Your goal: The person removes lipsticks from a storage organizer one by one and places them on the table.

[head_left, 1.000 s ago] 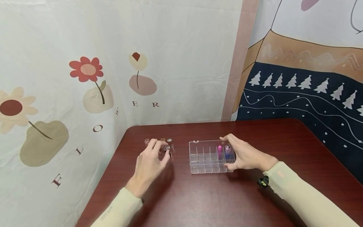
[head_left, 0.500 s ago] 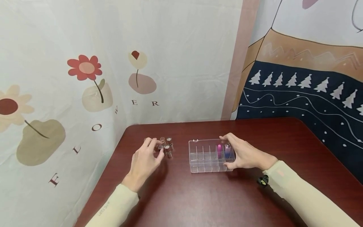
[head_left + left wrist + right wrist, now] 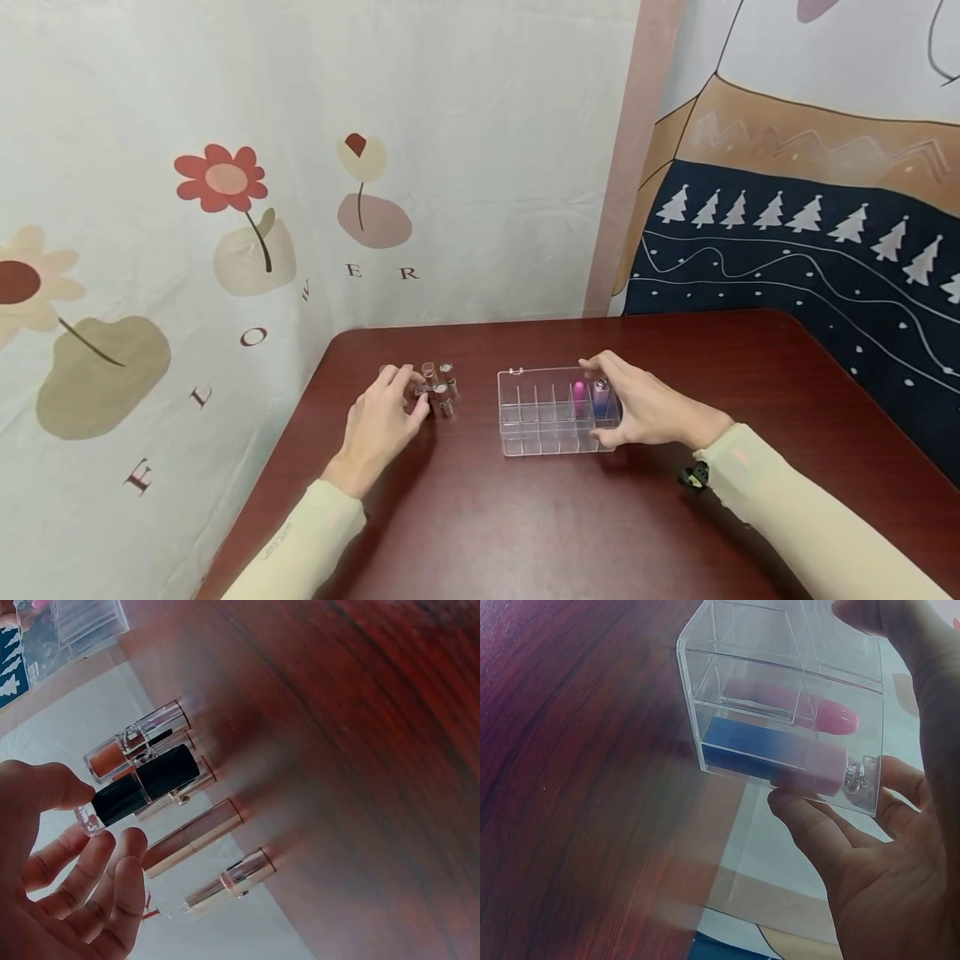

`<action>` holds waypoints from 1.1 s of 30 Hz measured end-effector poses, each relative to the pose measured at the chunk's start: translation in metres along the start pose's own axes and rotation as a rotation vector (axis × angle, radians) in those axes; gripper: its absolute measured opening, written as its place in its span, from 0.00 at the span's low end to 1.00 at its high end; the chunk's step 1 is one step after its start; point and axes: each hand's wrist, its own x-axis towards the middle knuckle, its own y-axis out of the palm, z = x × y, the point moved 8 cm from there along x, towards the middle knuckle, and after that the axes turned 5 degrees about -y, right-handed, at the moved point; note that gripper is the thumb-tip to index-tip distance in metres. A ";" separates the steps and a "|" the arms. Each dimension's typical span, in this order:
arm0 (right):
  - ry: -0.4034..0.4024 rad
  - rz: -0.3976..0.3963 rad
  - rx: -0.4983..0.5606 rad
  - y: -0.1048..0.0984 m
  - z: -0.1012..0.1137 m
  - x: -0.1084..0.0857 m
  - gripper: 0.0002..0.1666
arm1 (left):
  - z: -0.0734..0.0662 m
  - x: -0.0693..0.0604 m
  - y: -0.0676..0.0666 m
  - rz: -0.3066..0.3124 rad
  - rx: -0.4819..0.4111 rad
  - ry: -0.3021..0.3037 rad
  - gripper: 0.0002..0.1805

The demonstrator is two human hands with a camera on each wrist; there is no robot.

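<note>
My left hand [image 3: 377,429] is among several upright lipsticks at the left. Its thumb and index finger pinch the clear end of a black lipstick tube [image 3: 146,786]. Close around it stand other tubes: a clear one with an orange section [image 3: 109,759], a rose-gold one [image 3: 196,838] and one with a clear cap [image 3: 232,881]. My right hand [image 3: 651,407] grips the right end of a clear compartment organizer [image 3: 558,439], thumb on the near side and fingers on the far side. Inside that end are a pink tube [image 3: 580,398] and a blue-to-pink lipstick [image 3: 602,400].
Both hands work over a dark red wooden table [image 3: 540,525]. Behind it hangs a pale cloth [image 3: 487,167] with printed flowers, and at the right a navy cloth [image 3: 750,275] with printed trees.
My left hand has shifted left, from the nearest right-hand lipstick to another tube in the group. The right hand stays on the organizer, which keeps its place.
</note>
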 end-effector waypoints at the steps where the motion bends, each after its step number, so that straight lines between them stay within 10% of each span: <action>1: 0.001 0.000 0.001 0.000 0.000 0.000 0.59 | 0.001 0.000 0.001 0.006 0.000 -0.005 0.13; 33: -0.033 -0.008 -0.015 -0.001 0.004 0.001 0.59 | 0.004 0.007 0.011 0.046 0.016 -0.041 0.14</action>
